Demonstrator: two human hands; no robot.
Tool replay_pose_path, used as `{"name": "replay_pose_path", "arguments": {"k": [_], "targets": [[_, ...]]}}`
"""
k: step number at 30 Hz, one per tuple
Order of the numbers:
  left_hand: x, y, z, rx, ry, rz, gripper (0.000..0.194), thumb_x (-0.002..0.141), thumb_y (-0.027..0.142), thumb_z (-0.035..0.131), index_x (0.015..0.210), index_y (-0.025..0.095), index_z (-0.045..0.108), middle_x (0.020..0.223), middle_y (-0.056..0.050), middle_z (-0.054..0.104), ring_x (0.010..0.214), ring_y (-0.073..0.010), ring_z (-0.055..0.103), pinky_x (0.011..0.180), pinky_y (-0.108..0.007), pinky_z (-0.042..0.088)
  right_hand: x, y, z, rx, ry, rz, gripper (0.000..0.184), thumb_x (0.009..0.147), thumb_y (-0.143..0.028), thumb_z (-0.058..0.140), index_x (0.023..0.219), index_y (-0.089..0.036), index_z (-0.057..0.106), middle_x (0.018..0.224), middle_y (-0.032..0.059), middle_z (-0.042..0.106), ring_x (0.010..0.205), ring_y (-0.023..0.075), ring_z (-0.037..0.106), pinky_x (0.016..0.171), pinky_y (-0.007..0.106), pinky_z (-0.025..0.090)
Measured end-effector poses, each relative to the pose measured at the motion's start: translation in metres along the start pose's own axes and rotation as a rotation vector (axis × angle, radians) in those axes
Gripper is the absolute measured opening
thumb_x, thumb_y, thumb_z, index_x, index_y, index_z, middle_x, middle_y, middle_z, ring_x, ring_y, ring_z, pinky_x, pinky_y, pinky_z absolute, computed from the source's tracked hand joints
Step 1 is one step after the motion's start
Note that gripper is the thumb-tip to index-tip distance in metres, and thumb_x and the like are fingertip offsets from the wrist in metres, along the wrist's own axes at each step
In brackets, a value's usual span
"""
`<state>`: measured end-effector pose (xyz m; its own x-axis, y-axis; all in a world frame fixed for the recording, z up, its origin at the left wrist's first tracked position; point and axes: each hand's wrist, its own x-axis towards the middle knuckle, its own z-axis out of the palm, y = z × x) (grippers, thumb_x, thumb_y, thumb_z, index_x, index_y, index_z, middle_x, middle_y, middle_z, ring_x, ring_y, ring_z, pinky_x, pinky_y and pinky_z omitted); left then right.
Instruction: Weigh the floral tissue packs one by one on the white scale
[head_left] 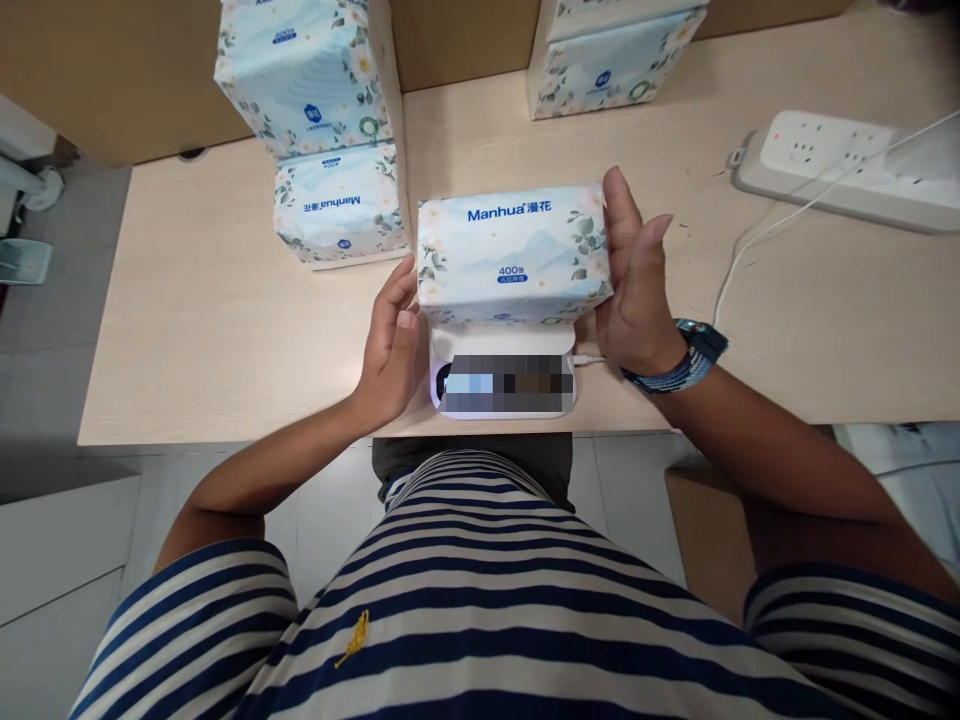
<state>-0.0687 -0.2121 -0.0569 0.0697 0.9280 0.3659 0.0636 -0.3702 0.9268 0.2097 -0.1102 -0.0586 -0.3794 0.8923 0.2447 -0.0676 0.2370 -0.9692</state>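
Observation:
A pale blue Manhua tissue pack [514, 255] with a flower print rests on a small white scale [502, 385] at the near edge of the wooden table [210, 330]. My left hand [391, 340] presses flat against the pack's left end, fingers together. My right hand [636, 275] lies flat against its right end, fingers stretched upward; a blue strap watch is on that wrist. The pack sits squeezed between both palms. The scale's display is blurred out.
Two more tissue packs [330, 130] are stacked at the back left, another pack [611, 55] stands at the back centre. A white power strip [840, 165] lies at the right, its white cable [742, 260] running toward the scale. A cardboard wall backs the table.

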Motion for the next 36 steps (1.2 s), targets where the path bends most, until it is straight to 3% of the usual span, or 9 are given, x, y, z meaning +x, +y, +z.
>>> {"name": "replay_pose_path", "arguments": {"k": [6,13,22,26,30,33,36], "targets": [[0.002,0.001,0.003,-0.024,-0.023,0.013,0.058,0.112,0.069,0.038,0.164,0.045,0.043,0.176,0.001,0.046,0.174,-0.0291,0.03,0.142,-0.059,0.031,-0.002,-0.005,0.0,-0.083,0.02,0.015,0.084,0.098,-0.093,0.015,0.174,-0.058,0.017,0.186,-0.018,0.023,0.176,0.0219,0.017,0.143,0.055,0.031],[0.004,0.001,0.001,-0.103,-0.13,-0.01,0.065,0.111,0.071,0.037,0.171,0.047,0.03,0.186,0.006,0.029,0.178,-0.0276,0.013,0.146,-0.058,0.017,-0.002,-0.006,0.001,-0.076,0.021,0.006,0.077,0.096,-0.094,0.017,0.168,-0.068,0.024,0.181,-0.0267,0.03,0.176,0.0189,0.017,0.143,0.052,0.032],[0.003,-0.005,-0.001,-0.122,-0.126,-0.013,0.071,0.108,0.076,0.037,0.172,0.047,0.03,0.189,0.006,0.022,0.178,-0.0291,0.008,0.148,-0.054,0.005,0.002,-0.001,-0.002,0.02,-0.004,-0.013,0.102,0.089,-0.103,0.03,0.175,-0.05,0.02,0.188,-0.0111,0.024,0.177,0.0253,0.017,0.144,0.059,0.023],[-0.001,-0.004,-0.006,-0.019,-0.064,-0.038,0.069,0.108,0.076,0.035,0.172,0.053,0.024,0.19,0.009,0.017,0.178,-0.0327,0.008,0.146,-0.06,0.012,0.001,-0.006,0.0,-0.02,0.039,0.026,0.102,0.089,-0.102,0.028,0.176,-0.048,0.021,0.188,-0.0113,0.021,0.177,0.024,0.016,0.145,0.052,0.024],[-0.003,-0.004,-0.01,0.066,-0.024,-0.044,0.069,0.108,0.078,0.028,0.172,0.056,0.019,0.19,0.01,0.013,0.178,-0.0347,0.003,0.145,-0.064,0.014,0.0,-0.009,-0.001,-0.045,0.138,0.068,0.112,0.087,-0.104,0.028,0.178,-0.04,0.019,0.19,-0.006,0.018,0.177,0.0206,0.01,0.147,0.044,0.017],[-0.003,-0.006,-0.01,0.076,-0.027,-0.033,0.069,0.108,0.078,0.025,0.173,0.056,0.018,0.19,0.01,0.013,0.178,-0.0349,0.004,0.145,-0.065,0.015,-0.001,-0.011,-0.003,-0.048,0.198,0.107,0.109,0.086,-0.104,0.028,0.177,-0.043,0.022,0.189,-0.0099,0.019,0.177,0.0199,0.011,0.147,0.042,0.015],[-0.003,-0.006,-0.009,0.083,-0.021,-0.021,0.067,0.108,0.077,0.023,0.172,0.057,0.019,0.19,0.011,0.015,0.178,-0.034,0.007,0.145,-0.063,0.017,-0.001,-0.013,-0.003,-0.068,0.181,0.127,0.099,0.087,-0.103,0.025,0.173,-0.055,0.025,0.186,-0.0198,0.022,0.177,0.0205,0.01,0.148,0.045,0.015]]}}
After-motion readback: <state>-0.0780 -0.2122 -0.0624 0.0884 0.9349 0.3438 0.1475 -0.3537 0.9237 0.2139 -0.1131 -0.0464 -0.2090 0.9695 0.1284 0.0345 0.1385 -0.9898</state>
